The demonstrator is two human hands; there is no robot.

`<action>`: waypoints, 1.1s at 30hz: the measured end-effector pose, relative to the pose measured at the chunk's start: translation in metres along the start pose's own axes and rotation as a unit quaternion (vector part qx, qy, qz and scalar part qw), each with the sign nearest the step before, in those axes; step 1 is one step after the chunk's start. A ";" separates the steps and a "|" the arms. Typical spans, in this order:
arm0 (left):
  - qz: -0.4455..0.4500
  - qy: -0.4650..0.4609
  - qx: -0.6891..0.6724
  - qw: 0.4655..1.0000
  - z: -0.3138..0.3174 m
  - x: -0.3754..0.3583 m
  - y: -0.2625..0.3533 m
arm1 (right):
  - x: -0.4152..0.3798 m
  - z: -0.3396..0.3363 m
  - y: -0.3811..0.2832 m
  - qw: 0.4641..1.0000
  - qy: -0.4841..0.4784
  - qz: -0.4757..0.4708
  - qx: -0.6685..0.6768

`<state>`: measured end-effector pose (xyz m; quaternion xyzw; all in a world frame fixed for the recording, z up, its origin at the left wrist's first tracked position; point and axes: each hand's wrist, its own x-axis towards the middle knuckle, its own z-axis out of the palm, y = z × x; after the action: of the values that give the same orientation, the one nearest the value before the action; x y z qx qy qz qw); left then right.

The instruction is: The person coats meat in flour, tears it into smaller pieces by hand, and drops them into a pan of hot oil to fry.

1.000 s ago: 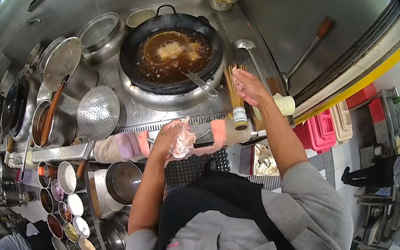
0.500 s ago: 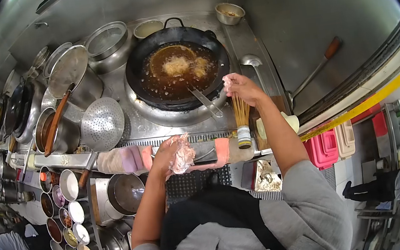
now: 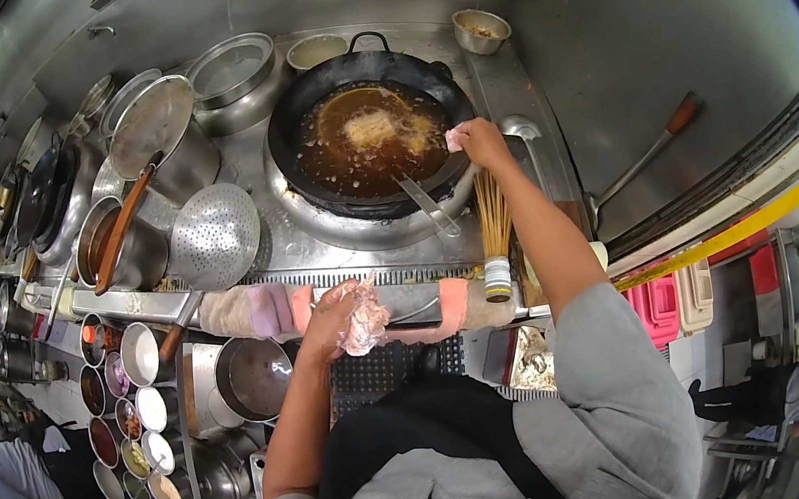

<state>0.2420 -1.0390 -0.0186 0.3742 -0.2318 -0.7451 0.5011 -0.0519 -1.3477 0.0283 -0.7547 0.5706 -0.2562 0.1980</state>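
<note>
My left hand [image 3: 327, 324] is closed around a clump of pale pink raw meat [image 3: 366, 321], held near the front edge of the stove. With its fingers pinched, my right hand [image 3: 483, 144] grips a small piece of the same meat [image 3: 455, 139] at the right rim of a black wok [image 3: 291, 163]. Dark bubbling oil [image 3: 334, 169] fills the wok's bottom, and pale golden pieces [image 3: 371, 130] fry in it. A flat metal strip [image 3: 428, 203] leans over the near rim. Below my right forearm stands a bamboo wok brush [image 3: 494, 222].
Left of the wok are a perforated skimmer [image 3: 215, 236], a pot with a wooden-handled tool [image 3: 125, 230] and a tall pot [image 3: 192, 166]. A ladle [image 3: 520, 128] lies to the right. Several seasoning bowls [image 3: 150, 409] line the lower left. Other people [image 3: 20, 471] stand at the sides.
My right hand has moved forward from above the brush to the wok's right rim, still pinching the piece. My left hand stays in nearly the same place with its clump. The view has shifted slightly.
</note>
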 end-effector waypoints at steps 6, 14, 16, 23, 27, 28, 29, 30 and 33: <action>0.001 0.017 -0.012 1.000 0.014 -0.007 0.002 | 0.016 -0.008 0.006 0.993 0.098 0.059 0.027; -0.012 -0.001 -0.155 0.988 0.026 0.015 0.007 | -0.158 -0.062 -0.129 0.959 -0.053 0.011 0.279; 0.023 0.001 -0.174 0.985 0.032 0.019 0.006 | -0.197 -0.042 -0.140 0.923 -0.159 -0.001 0.350; 0.044 -0.069 -0.145 0.986 0.068 0.004 0.010 | -0.260 0.004 -0.178 0.975 -0.058 -0.111 0.186; 0.127 -0.079 -0.107 0.983 0.070 -0.005 0.000 | -0.263 0.003 -0.177 0.982 -0.039 -0.132 0.129; 0.130 -0.081 -0.085 0.985 0.073 -0.010 0.002 | -0.264 0.003 -0.177 0.981 -0.040 -0.141 0.126; 0.134 -0.081 -0.062 0.986 0.076 -0.014 0.005 | -0.262 0.003 -0.176 0.980 -0.040 -0.150 0.123; 0.138 -0.081 -0.039 0.986 0.078 -0.017 0.007 | -0.262 0.004 -0.176 0.979 -0.041 -0.159 0.120; 0.143 -0.069 -0.081 0.984 0.073 -0.015 0.003 | -0.261 0.008 -0.175 0.970 -0.049 -0.138 0.193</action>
<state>0.1898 -1.0286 0.0334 0.2430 -0.2563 -0.7063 0.6135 0.0291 -1.0489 0.0829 -0.7854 0.3907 -0.3484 0.3303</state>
